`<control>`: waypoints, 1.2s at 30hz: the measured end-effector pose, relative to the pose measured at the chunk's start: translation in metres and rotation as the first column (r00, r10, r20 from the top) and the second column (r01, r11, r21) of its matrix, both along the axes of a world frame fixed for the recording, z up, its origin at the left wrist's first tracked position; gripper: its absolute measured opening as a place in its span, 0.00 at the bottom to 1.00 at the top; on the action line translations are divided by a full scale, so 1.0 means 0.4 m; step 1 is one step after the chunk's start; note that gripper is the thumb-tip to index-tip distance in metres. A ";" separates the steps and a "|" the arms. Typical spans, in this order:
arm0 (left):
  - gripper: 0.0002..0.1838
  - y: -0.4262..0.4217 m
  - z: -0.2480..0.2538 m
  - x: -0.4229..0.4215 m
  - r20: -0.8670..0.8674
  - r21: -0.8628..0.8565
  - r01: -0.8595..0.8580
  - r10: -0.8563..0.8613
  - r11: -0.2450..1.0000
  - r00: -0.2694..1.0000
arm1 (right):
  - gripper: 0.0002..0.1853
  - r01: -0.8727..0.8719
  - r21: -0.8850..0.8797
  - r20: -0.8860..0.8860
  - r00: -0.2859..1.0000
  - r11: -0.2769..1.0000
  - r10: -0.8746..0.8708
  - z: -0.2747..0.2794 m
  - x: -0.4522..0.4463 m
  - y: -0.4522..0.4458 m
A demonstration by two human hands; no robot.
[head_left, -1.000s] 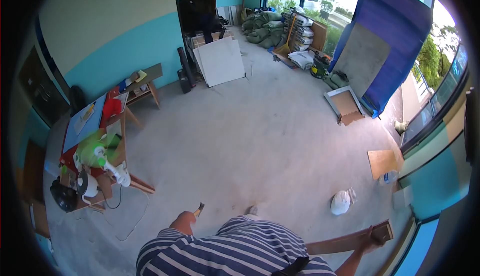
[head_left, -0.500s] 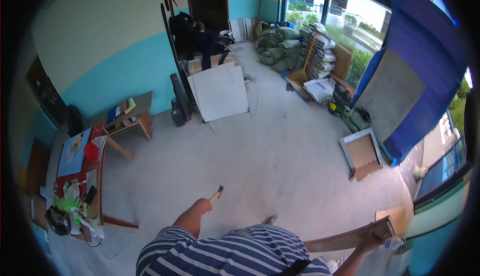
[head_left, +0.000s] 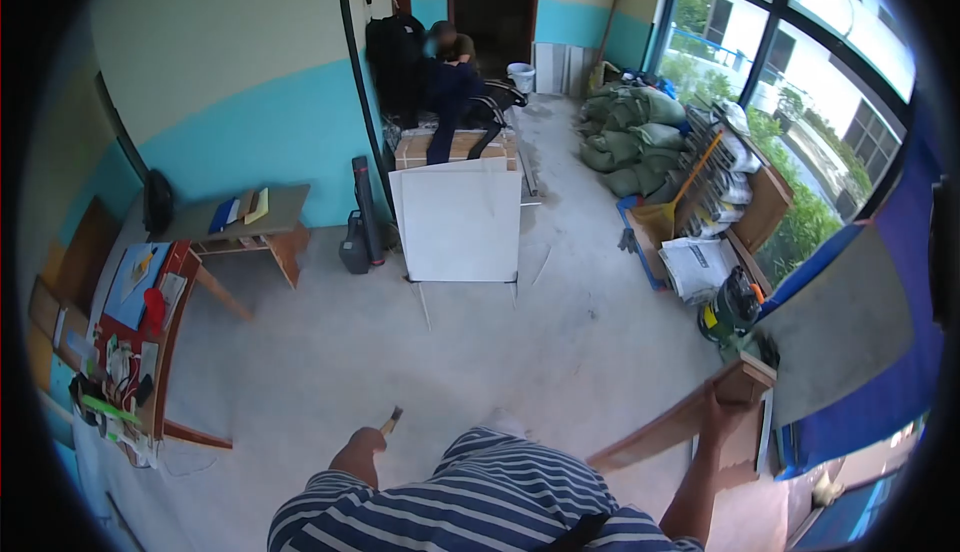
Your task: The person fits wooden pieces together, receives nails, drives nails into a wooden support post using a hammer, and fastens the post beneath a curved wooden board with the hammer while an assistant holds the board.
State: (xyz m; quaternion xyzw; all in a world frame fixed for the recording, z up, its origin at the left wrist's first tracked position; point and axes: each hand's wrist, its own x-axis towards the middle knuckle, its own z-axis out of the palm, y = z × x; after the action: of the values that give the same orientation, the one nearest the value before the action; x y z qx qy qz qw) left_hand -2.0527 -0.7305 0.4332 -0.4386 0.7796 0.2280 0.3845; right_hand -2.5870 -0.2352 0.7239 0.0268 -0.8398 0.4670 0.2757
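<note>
My left hand [head_left: 368,441] is closed around the handle of what looks like a hammer [head_left: 393,420], its dark head pointing forward. On the other side, my right hand [head_left: 722,417] grips a long brown wooden board [head_left: 650,434] near its far end. The board slants across my right side, its near end hidden behind my striped shirt. Beyond the board, a shallow cardboard-lined frame [head_left: 745,444] lies on the floor, partly covered by it.
A cluttered red table [head_left: 174,297] and a low desk [head_left: 290,207] stand left. Ahead, a white panel [head_left: 460,227] leans against stacked boxes, with a person [head_left: 455,47] behind. Green sacks [head_left: 635,127], a broom [head_left: 695,177] and a bucket [head_left: 728,312] line the right.
My view has turned right and shifted. The board has swung up and forward in my right hand, now overlapping the cardboard-lined frame. My left hand still holds the hammer.
</note>
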 end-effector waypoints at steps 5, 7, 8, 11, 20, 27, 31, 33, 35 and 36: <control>0.18 0.062 0.241 -0.319 -0.185 0.091 -0.601 0.607 0.794 0.773 | 0.64 -0.190 -0.089 -0.010 0.982 0.978 0.190 0.024 -0.311 -0.266; 0.19 0.120 0.291 -0.375 -0.281 0.052 -0.650 0.636 0.758 0.719 | 0.65 -0.301 -0.107 0.010 0.953 0.948 0.303 0.053 -0.405 -0.384; 0.19 0.164 0.297 -0.403 -0.331 0.037 -0.680 0.651 0.732 0.683 | 0.65 -0.369 -0.087 0.004 0.929 0.925 0.371 0.066 -0.453 -0.438; 0.22 0.349 0.280 -0.394 -0.360 0.002 -0.794 0.741 0.608 0.567 | 0.62 -0.599 -0.102 -0.033 0.800 0.795 0.599 0.039 -0.574 -0.588; 0.19 1.076 0.241 -0.214 -0.305 0.107 -0.924 0.873 -0.367 -0.382 | 0.58 -0.925 -0.142 -0.014 0.359 0.353 0.933 0.067 -0.499 -0.885; 0.23 1.466 0.219 0.000 -0.627 -0.104 -0.663 0.566 -0.742 -0.535 | 0.56 -0.996 -0.085 0.091 -0.005 0.003 0.996 0.146 -0.108 -0.928; 0.19 1.590 0.268 0.156 -0.882 -0.057 -0.518 0.286 -0.854 -0.374 | 0.56 -0.867 -0.252 0.109 -0.467 -0.430 0.878 0.024 0.220 -1.008; 0.19 1.641 0.279 0.273 -0.886 -0.150 -0.539 0.354 -0.829 -0.299 | 0.57 -0.828 -0.174 0.136 -0.556 -0.533 0.820 0.054 0.425 -1.003; 0.18 1.634 0.326 0.373 -0.921 0.040 -0.352 0.103 -0.935 -0.376 | 0.61 -0.793 -0.085 0.105 -0.609 -0.603 0.786 0.171 0.680 -0.925; 0.19 1.625 0.355 0.413 -0.917 0.181 -0.302 -0.050 -0.936 -0.396 | 0.55 -0.773 0.046 0.016 -0.632 -0.632 0.774 0.129 0.776 -0.950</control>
State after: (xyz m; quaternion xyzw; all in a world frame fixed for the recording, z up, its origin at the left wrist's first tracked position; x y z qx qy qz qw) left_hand -1.8873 -0.0805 0.5752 -0.8452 -0.1133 -0.0203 -0.5220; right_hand -2.2766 -0.6151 0.7753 0.7828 -0.3388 0.4341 -0.2898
